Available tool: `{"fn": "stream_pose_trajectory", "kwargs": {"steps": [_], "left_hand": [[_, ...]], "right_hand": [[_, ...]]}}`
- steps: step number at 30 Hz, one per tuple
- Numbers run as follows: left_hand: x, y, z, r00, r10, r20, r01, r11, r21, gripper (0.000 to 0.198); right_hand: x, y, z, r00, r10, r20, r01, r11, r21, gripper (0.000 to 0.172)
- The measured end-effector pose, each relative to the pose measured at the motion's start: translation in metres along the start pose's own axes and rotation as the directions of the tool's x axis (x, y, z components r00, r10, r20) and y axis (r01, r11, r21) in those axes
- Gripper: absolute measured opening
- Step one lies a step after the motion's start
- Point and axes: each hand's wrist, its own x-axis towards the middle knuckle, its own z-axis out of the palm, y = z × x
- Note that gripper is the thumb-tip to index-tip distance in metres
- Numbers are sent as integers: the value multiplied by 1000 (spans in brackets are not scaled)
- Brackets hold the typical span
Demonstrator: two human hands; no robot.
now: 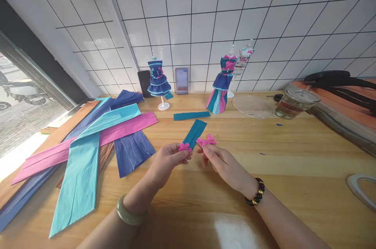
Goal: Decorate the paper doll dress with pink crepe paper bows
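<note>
My left hand [173, 159] pinches a small pink paper flower [185, 147] between thumb and fingers. In my right hand [219, 161], the fingertips close on several pink paper flower cutouts [207, 140], which stick out past the thumb. A folded teal crepe paper piece [195, 132] lies just beyond, its near end partly behind the flower on the left; whether a finger touches it, I cannot tell. Farther back a narrow teal strip [192, 116] rests flat on the wooden table [188, 210].
Crepe paper strips in turquoise [84, 170], pink [126, 128] and blue [132, 153] overlap at left. Small dress forms [158, 78] stand along the tiled wall, with a phone [182, 80] between them. A clear disc [252, 107], a glass cup [293, 104] and a tape roll [352, 184] are at right.
</note>
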Motion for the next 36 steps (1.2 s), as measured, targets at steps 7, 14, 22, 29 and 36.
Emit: {"fn": "stream_pose_trajectory", "kwargs": {"steps": [7,14,22,29,36], "left_hand": [[0,2,-4,996,-21,83,27,997,-76,16],[-1,2,-5,988,-38,151,60,988,-141,6],[0,2,-5,981,-17,192,48,986,-160,4],[-1,2,-4,983,-14,183,45,985,-168,4],[-1,2,-3,985,-19,172,47,986,-157,5]], "right_hand": [[-1,-4,1,994,29,105,-20,996,-85,40],[-3,-6,-1,982,55,180,-34,992,-119,39],[-3,-7,-1,981,59,186,-29,987,-158,40],[-4,-5,1,983,58,175,-31,987,-156,38],[-3,-5,1,983,82,165,-57,986,-154,37]]}}
